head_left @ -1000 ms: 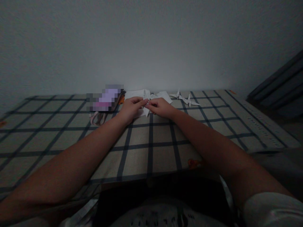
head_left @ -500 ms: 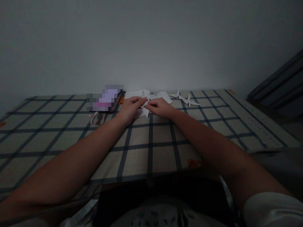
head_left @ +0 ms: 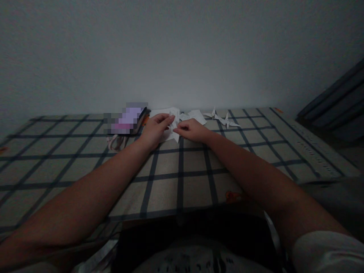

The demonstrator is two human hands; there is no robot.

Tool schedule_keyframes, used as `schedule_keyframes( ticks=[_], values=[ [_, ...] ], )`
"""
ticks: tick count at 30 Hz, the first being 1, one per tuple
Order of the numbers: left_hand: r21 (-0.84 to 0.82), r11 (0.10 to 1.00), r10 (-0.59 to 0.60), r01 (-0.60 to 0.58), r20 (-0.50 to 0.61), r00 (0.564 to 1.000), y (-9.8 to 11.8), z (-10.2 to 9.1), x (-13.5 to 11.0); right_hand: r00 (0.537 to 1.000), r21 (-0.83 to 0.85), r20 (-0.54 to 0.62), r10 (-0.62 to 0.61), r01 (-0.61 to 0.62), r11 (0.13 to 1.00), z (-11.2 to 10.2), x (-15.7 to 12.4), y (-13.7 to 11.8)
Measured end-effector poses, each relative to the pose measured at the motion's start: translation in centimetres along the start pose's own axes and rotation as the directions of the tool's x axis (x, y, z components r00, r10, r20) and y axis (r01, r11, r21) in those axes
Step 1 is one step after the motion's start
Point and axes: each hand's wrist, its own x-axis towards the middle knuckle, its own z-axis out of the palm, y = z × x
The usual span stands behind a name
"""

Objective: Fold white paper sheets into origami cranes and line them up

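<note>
Both my arms reach forward over a checked cloth (head_left: 182, 167) in dim light. My left hand (head_left: 155, 131) and my right hand (head_left: 192, 129) meet at a small piece of folded white paper (head_left: 174, 129). Each hand pinches it with closed fingertips, the left from the upper left, the right from the right side. More white paper sheets (head_left: 196, 115) lie flat just behind the hands, against the wall.
Two folded white paper cranes (head_left: 223, 118) stand to the right of the sheets. A blurred purple object (head_left: 126, 119) lies left of my left hand, with a pale cord (head_left: 116, 142) below it. A dark striped cushion (head_left: 335, 106) sits far right.
My left fingertips have shifted slightly up and back on the paper. The right hand has barely moved.
</note>
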Motion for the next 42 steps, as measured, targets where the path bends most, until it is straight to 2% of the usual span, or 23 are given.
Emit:
schedule_keyframes(
  ticks=[9,14,19,23,33,42],
  values=[
    [-0.067,0.997,-0.038,0.037,-0.012,0.999,0.0,-0.1,0.1,1.000,0.027,-0.017,0.000,0.000,1.000,0.0,-0.1,0.1],
    [-0.040,0.998,-0.043,0.043,0.015,0.999,0.1,-0.1,0.1,0.992,0.006,-0.125,0.033,-0.033,0.999,0.1,0.1,0.8],
    [-0.001,1.000,-0.002,0.002,0.009,1.000,-0.2,-0.1,0.0,0.968,-0.027,-0.241,0.068,-0.077,0.997,-0.1,0.0,1.4],
    [0.015,1.000,-0.027,0.026,0.088,0.996,0.2,0.1,-0.5,0.959,-0.047,-0.270,0.081,-0.097,0.994,-0.1,0.0,1.7],
    [-0.072,0.997,-0.022,0.031,0.126,0.992,-0.2,0.0,-0.4,0.960,-0.029,-0.278,0.027,-0.037,0.999,-0.1,0.0,1.5],
    [-0.022,0.999,0.042,-0.039,0.127,0.991,-0.2,0.3,-0.3,0.971,0.007,-0.238,0.020,-0.019,1.000,-0.1,0.3,1.5]
  ],
)
